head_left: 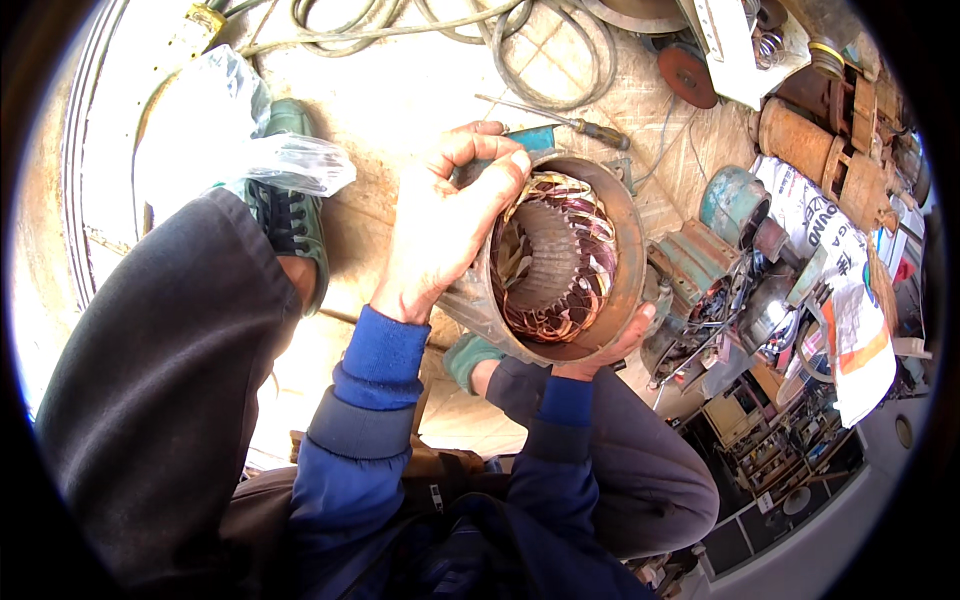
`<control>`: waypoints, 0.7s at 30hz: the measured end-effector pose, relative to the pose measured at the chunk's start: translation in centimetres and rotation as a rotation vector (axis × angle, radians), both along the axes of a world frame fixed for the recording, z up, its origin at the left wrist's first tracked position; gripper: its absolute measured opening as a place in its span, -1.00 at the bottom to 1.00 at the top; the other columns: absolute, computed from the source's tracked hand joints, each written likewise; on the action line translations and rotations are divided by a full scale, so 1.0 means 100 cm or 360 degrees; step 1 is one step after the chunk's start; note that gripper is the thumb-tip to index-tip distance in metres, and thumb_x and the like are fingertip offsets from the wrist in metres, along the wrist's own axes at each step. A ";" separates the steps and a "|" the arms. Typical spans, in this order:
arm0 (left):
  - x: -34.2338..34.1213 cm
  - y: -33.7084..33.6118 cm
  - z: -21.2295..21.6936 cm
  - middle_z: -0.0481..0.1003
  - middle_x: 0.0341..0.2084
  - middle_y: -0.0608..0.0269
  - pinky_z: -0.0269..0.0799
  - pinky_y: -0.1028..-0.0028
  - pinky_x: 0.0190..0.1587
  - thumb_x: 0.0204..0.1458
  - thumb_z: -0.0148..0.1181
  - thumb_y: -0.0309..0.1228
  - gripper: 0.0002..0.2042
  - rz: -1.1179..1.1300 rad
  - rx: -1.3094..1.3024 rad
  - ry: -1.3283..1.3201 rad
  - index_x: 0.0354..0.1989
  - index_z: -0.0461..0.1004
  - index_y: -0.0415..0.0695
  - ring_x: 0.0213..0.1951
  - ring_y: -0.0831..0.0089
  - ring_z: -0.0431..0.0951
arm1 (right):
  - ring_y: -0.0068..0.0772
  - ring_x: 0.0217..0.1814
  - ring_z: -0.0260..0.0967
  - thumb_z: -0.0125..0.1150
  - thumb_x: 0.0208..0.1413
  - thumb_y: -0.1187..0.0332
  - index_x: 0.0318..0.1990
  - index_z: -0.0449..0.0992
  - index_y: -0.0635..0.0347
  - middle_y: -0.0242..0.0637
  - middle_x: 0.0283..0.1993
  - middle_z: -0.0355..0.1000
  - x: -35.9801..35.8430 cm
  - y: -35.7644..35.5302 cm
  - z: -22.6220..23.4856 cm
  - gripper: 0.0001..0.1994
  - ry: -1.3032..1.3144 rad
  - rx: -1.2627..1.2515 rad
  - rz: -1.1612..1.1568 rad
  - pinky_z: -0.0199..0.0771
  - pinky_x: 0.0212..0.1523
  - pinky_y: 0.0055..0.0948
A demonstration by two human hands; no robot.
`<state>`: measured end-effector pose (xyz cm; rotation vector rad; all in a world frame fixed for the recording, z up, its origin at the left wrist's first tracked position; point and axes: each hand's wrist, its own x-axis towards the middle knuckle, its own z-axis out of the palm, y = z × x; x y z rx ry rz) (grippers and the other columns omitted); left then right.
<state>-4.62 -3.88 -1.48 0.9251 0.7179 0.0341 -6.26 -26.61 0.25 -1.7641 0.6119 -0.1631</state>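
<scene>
Stator (pixel 555 262) at frame centre, left hand (pixel 440 230) fingers curled over its rim, right hand (pixel 610 345) fingers cupping underneath: slip risk, 2-hand grip only, copper windings (pixel 560 320) could snag.

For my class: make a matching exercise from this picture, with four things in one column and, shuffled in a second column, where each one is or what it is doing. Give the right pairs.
Things
1. left hand
2. right hand
3. screwdriver
4. clear plastic bag

Places or states
A. lies on the floor beyond the motor housing
B. supports the housing from below
C. lies beside the green shoe
D. grips the housing's rim, fingers curled over it

Pairs: 1-D, 2-B, 3-A, 4-C
</scene>
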 end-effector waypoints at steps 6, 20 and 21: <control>0.004 0.005 0.009 0.43 0.13 0.11 0.38 0.46 0.13 0.13 0.32 -0.35 -0.74 -0.0118 -0.0164 0.0078 -0.09 0.60 -0.27 0.03 0.47 0.48 | -0.43 -0.41 0.48 -0.23 0.41 -0.04 -0.38 0.44 0.29 -0.21 -0.39 0.51 0.004 0.009 0.002 -0.45 -0.0008 0.0221 -0.0122 0.60 -0.33 -0.36; -0.023 0.042 0.007 0.46 -0.01 0.22 0.36 0.49 0.17 -0.08 0.26 -0.58 -0.47 -0.0463 -0.0401 0.0025 0.16 0.43 -0.27 0.03 0.49 0.44 | -0.41 -0.32 0.46 -0.24 0.38 -0.07 -0.37 0.50 0.42 -0.16 -0.40 0.52 -0.008 -0.001 0.001 -0.36 -0.0031 -0.0138 0.0202 0.51 -0.27 -0.38; -0.025 0.043 0.005 0.47 -0.02 0.22 0.35 0.49 0.19 -0.10 0.27 -0.58 -0.47 -0.0497 -0.0385 0.0014 0.16 0.43 -0.27 0.04 0.48 0.44 | -0.41 -0.31 0.46 -0.25 0.38 -0.07 -0.36 0.50 0.42 -0.16 -0.38 0.52 -0.008 -0.002 0.001 -0.36 -0.0011 -0.0120 0.0185 0.51 -0.25 -0.37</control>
